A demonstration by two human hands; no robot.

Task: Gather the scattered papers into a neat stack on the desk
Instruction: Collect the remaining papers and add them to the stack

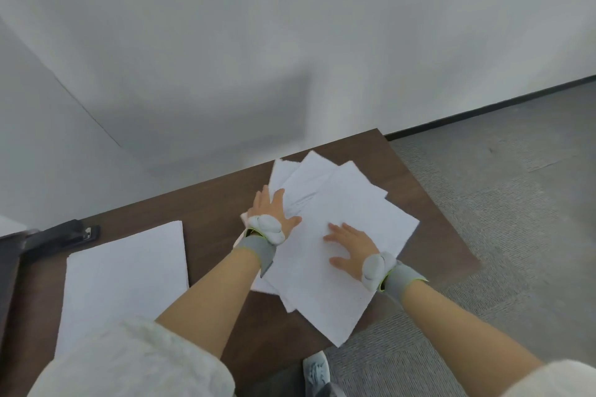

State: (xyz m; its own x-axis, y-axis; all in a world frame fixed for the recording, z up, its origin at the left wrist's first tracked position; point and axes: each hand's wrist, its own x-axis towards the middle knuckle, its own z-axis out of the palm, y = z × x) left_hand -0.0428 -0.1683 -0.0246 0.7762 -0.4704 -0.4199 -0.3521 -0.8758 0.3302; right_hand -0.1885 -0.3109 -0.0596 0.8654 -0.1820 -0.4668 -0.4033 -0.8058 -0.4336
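Note:
Several white sheets lie fanned in a loose pile (342,203) on the right part of the dark brown desk (213,196). Their corners stick out at different angles, and the nearest corner overhangs the desk's front edge. My left hand (274,213) rests flat on the pile's left side with fingers spread. My right hand (350,245) lies flat on the top sheet, fingers apart. Neither hand grips a sheet. A separate squared stack of white paper (125,277) lies on the desk to the left.
A black stapler (64,235) sits at the desk's back left, near a dark object at the left edge. The white wall stands right behind the desk. Grey carpet (503,203) lies to the right, and my shoe (317,371) shows below the desk edge.

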